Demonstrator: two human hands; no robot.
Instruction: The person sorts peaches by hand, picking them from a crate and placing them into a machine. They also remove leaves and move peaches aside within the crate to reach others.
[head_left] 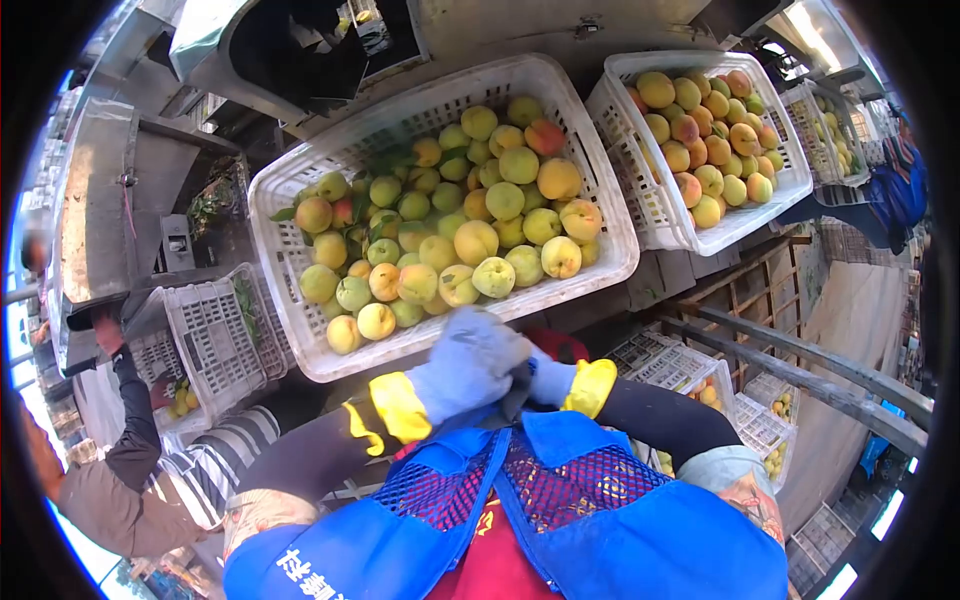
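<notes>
Both hands are in blue-grey gloves with yellow cuffs, close together in front of the blue vest. My left hand (465, 362) overlaps my right hand (545, 375), or the reverse; motion blur hides the fingers. Something dark shows between them, too unclear to name. Just beyond them is a large white crate (330, 362) of yellow-green and reddish peaches (476, 242), with a few green leaves among the fruit.
A second white crate (655, 215) of peaches stands at the upper right. Metal machinery (95, 220) fills the upper left. At the left, another person's arm (135, 400) reaches near stacked crates (215, 340). Metal rails (820, 370) cross the right side.
</notes>
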